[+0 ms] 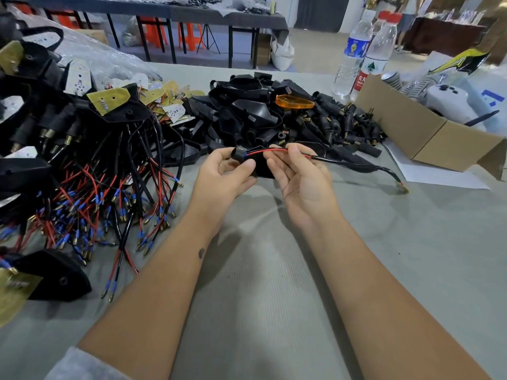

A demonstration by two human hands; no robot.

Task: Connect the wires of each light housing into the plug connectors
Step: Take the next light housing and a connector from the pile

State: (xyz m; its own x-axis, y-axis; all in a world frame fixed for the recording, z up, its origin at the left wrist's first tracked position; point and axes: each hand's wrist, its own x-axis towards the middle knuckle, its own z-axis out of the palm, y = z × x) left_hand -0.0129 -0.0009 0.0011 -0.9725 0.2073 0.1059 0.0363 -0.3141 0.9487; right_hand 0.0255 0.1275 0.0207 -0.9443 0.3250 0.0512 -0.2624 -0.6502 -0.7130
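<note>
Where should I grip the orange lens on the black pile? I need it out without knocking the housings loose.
Take the orange lens by its long front and back edges, coming straight down from above. It lies nearly flat on top of the pile of black housings, its upper face exposed and nothing over it, so lifting it upward should disturb little.

One head-worn view, wide-angle.
It looks forward and down over the bench (274, 270), close above both forearms.
</note>
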